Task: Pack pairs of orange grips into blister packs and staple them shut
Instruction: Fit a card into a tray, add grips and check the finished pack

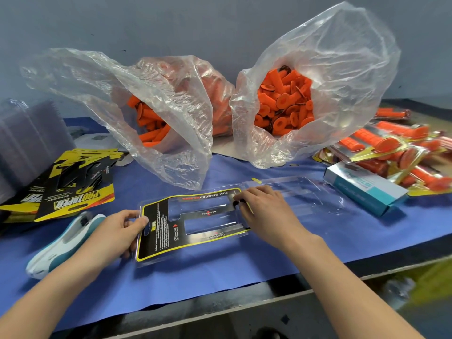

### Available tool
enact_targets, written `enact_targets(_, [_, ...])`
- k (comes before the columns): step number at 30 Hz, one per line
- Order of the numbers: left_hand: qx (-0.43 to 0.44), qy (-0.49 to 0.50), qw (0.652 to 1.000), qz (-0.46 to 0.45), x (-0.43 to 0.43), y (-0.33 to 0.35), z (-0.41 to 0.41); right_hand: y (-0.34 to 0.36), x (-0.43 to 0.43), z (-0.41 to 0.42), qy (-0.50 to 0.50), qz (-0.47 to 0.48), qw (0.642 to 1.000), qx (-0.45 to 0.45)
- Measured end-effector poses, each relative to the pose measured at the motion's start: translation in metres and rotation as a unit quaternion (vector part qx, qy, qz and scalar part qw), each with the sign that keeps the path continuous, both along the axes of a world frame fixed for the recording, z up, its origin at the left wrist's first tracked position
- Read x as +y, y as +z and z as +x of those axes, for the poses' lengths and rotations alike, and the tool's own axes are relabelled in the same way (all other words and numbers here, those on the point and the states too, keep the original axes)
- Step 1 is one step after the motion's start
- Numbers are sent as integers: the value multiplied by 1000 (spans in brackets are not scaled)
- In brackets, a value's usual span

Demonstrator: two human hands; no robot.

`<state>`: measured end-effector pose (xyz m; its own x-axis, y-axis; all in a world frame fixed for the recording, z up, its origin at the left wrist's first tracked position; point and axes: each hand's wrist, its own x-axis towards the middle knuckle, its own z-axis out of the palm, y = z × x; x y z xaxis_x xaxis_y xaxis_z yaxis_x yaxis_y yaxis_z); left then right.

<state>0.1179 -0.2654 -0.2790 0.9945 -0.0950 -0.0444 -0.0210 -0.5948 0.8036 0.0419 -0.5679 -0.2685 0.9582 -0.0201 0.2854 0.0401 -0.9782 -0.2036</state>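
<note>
The blister pack (195, 231) lies open and flat on the blue cloth (220, 270), near the front edge of the table (269, 293), with a bare strip of cloth between pack and edge. The left hand (115, 231) grips the pack's left end, thumb on top and fingers underneath. The right hand (264, 211) pinches the right end of the printed card (156, 238) with bent fingers. The card is seated in the pack's left half. The clear lid half (300, 192) is folded out to the right. A stapler (61, 245) lies just left of the left hand. A small box (362, 189) sits just beyond the lid's right end, with a pile of filled packs (396, 148) behind it. Loose cards (73, 187) and a stack of clear shells (27, 143) occupy the far left. Two open bags stand behind the pack, the left bag (156, 113) and the right bag (318, 81), both filled with orange grips (283, 104). The left bag's lip hangs close to the pack's rear edge. The bags are thin, crinkled clear film. The grips are ribbed tubes with round flanges. The card is black with a yellow border and two long cut-outs.
</note>
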Motion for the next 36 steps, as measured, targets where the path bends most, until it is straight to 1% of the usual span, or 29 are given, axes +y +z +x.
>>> enact_targets(7, [-11, 3, 1000, 25, -5, 2, -2, 0, 0, 1, -1, 15, 1000, -2])
enact_targets(22, [-9, 3, 1000, 26, -5, 2, -2, 5, 4, -2, 16, 28, 999, -12])
enact_targets(24, [-11, 1, 1000, 28, -5, 2, -3, 9, 10, -5, 46, 35, 998, -21])
enact_targets(27, [-11, 0, 1000, 25, -6, 3, -5, 14, 25, -11, 143, 46, 989, -10])
enact_targets(30, [-5, -3, 1000, 28, -7, 5, -6, 14, 38, -17, 217, 26, 976, 11])
enact_targets(33, [-3, -3, 1000, 24, -6, 3, -6, 12, 47, -20, 244, -18, 969, 14])
enact_targets(36, [-1, -2, 1000, 30, -5, 2, -4, 11, 50, -21, 253, -28, 967, 1])
